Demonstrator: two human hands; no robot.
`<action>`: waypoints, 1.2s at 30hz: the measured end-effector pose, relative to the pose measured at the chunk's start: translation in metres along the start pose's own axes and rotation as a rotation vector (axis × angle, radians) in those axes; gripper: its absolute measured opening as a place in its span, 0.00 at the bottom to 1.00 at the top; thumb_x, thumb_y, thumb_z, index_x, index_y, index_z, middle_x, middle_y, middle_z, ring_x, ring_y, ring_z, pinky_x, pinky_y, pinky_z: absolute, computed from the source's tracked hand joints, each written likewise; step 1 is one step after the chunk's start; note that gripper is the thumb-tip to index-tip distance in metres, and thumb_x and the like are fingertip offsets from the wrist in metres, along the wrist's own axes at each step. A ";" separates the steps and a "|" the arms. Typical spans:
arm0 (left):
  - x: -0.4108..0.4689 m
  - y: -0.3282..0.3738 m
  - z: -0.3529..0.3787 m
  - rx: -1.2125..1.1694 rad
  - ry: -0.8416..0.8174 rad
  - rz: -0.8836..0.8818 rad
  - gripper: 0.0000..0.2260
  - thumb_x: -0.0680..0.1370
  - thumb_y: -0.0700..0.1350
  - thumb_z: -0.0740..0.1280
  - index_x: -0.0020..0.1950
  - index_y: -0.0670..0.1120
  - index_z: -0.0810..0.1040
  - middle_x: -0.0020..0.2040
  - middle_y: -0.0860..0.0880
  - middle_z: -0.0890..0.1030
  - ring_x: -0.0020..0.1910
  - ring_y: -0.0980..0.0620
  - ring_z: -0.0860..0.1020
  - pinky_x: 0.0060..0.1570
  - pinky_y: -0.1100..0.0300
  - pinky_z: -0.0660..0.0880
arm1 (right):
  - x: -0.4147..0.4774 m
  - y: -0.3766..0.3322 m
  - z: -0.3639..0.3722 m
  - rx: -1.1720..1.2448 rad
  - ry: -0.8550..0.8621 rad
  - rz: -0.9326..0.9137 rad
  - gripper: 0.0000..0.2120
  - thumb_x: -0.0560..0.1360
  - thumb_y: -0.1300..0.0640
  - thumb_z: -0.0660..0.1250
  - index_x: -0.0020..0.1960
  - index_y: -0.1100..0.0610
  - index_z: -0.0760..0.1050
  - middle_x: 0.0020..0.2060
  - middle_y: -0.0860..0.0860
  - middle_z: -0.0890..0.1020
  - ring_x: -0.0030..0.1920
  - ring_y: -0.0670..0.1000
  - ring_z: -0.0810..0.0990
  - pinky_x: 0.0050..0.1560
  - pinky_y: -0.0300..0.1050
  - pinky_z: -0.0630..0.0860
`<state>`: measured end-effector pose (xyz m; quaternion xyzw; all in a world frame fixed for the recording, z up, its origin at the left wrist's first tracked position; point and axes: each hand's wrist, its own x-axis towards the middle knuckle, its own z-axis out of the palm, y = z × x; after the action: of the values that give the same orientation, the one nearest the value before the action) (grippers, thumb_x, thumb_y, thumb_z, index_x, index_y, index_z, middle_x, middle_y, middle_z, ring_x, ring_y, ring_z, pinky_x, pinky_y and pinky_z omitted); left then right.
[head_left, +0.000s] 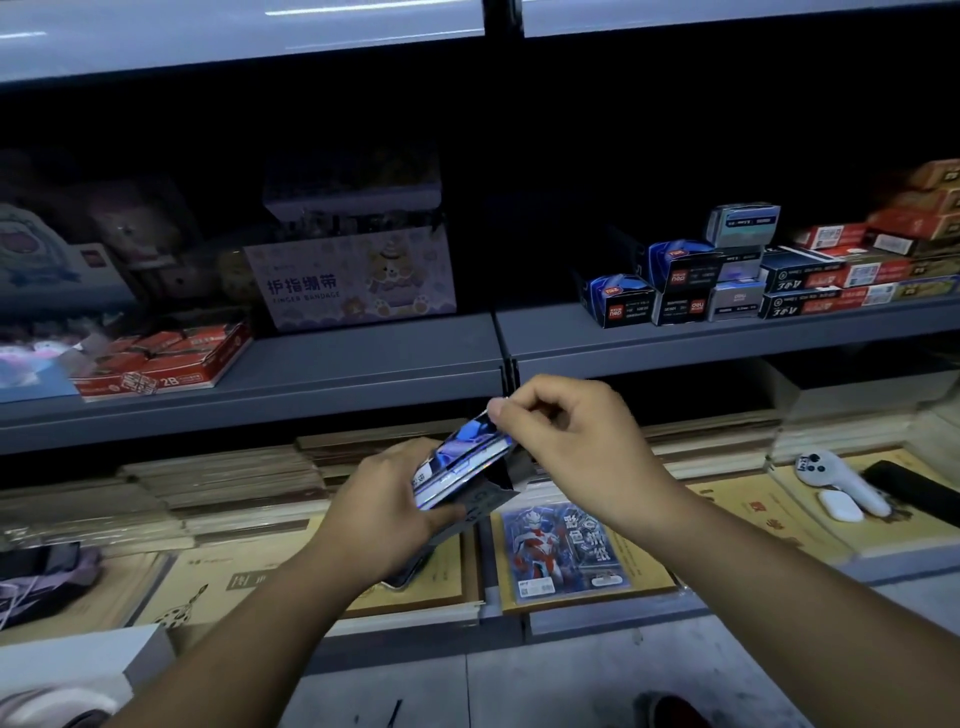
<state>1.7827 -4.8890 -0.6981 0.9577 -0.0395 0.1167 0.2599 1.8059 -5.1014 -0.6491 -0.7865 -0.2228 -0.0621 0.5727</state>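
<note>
**Lifting the top card off the stack**

In the centre of the frame the left hand (382, 501) grips a stack of glossy picture cards (460, 470), its fingers curled round the stack from below. A dark wrapper (491, 499) hangs under it. The right hand (571, 441) pinches the raised upper corner of the top card (470, 434) between thumb and forefinger, with the other fingers loosely curled.

The step should go best if the left hand keeps the stack squeezed flat while the right peels slowly. That way only one card comes away and the corner does not crease.

The grey shelf lip (363, 410) runs just behind the right knuckles, so pull toward the bottom of the frame, where open floor gives room. Directly below lies an Ultraman paper pack (563, 545), where a dropped card would land.
</note>
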 end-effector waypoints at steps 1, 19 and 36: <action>0.000 0.000 0.001 0.018 0.003 0.017 0.20 0.71 0.54 0.79 0.61 0.58 0.78 0.51 0.59 0.80 0.49 0.55 0.78 0.50 0.55 0.77 | 0.000 0.002 0.001 -0.029 -0.007 0.017 0.14 0.78 0.50 0.72 0.38 0.57 0.79 0.27 0.53 0.71 0.30 0.46 0.66 0.33 0.38 0.65; -0.001 0.007 0.007 0.175 0.002 0.036 0.19 0.75 0.59 0.74 0.63 0.60 0.74 0.53 0.60 0.79 0.50 0.54 0.78 0.45 0.56 0.75 | 0.004 0.012 0.001 -0.022 -0.047 0.153 0.12 0.70 0.56 0.80 0.52 0.50 0.82 0.33 0.48 0.72 0.35 0.49 0.75 0.44 0.52 0.80; -0.002 0.010 0.006 0.299 -0.032 0.058 0.19 0.77 0.56 0.70 0.67 0.60 0.72 0.61 0.58 0.78 0.58 0.51 0.79 0.49 0.55 0.74 | 0.004 0.011 0.001 -0.129 -0.119 0.131 0.13 0.68 0.63 0.80 0.46 0.49 0.83 0.39 0.47 0.73 0.30 0.40 0.71 0.33 0.34 0.70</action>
<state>1.7807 -4.9008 -0.6983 0.9860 -0.0535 0.1134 0.1101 1.8143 -5.1019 -0.6576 -0.8369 -0.2000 0.0082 0.5094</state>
